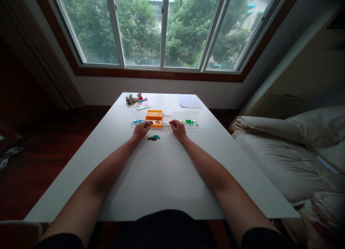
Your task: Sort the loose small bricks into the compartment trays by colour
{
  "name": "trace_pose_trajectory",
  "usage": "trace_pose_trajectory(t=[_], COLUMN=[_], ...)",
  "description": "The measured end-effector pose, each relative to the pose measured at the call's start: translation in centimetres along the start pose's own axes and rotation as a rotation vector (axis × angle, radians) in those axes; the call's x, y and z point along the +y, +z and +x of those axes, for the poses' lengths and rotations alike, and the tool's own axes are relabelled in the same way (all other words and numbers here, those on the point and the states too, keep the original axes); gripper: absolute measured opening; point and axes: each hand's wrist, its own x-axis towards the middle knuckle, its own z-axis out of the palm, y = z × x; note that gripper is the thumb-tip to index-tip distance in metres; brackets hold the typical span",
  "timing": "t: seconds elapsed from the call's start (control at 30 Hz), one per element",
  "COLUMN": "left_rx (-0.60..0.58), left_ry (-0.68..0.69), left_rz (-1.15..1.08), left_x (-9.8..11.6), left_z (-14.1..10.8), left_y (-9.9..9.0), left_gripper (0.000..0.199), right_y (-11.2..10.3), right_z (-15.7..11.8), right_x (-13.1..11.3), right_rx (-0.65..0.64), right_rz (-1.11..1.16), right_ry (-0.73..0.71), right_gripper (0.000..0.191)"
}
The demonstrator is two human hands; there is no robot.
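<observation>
My left hand is closed in a pinch at the left front corner of an open orange box. Small dark brown pieces lie in the box, and some show by the left fingertips; whether one is gripped I cannot make out. To the right of the box my right hand pinches too, with a tiny reddish spot at its fingertips, too small to name. A loose pile of small green, blue and brown pieces rests on the table between my forearms.
Clear lidded boxes flank the orange one, holding blue pieces at left and green pieces at right. Small built figures and a colourful card are at the back left of the white table. Paper sheets lie back right.
</observation>
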Motion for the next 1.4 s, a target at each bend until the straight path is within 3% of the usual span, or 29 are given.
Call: trace_pose_trajectory(t=[0.27,0.43,0.57,0.7,0.8,0.9,0.97,1.17,1.4], left_rx=[0.04,0.014,0.015,-0.011,-0.173,-0.378,-0.428,-0.468,-0.463], left_ry=[-0.194,-0.211,-0.189,-0.101,0.02,0.156,0.245,0.438,0.428], left_rz=[-0.433,-0.502,-0.403,-0.178,0.031,0.15,0.196,0.354,0.425], left_x=[-1.5,-0.8,-0.9,-1.1,-0.5,0.8,1.9,4.1,3.7], left_z=[0.8,0.7,0.7,0.6,0.3,-0.2,-0.6,-1.8,-1.4], left_y=[0.2,0.3,0.2,-0.7,-1.7,-2.3,-2.3,-0.8,0.6], left_gripper=[0.037,0.058,0.056,0.038,0.031,0.04,0.047,0.047,0.044], right_y=[-0.1,-0.4,-0.5,-0.3,-0.1,0.0,-0.1,-0.2,-0.1], right_z=[-0.1,0.0,-0.1,-0.3,-0.5,-0.7,-0.6,-0.5,-0.6], right_x=[-0.5,-1.0,-1.2,-1.4,-1.7,-2.1,-2.2,-1.7,-1.6], right_rx=[-0.019,-0.04,-0.055,-0.084,-0.126,-0.158,-0.172,-0.161,-0.178], right_rz=[-0.004,-0.021,-0.029,-0.035,-0.047,-0.054,-0.061,-0.053,-0.075], right_ry=[0.006,0.028,0.017,-0.045,-0.111,-0.129,-0.109,-0.061,-0.057], right_gripper=[0.024,0.024,0.023,0.022,0.021,0.021,0.02,0.02,0.02])
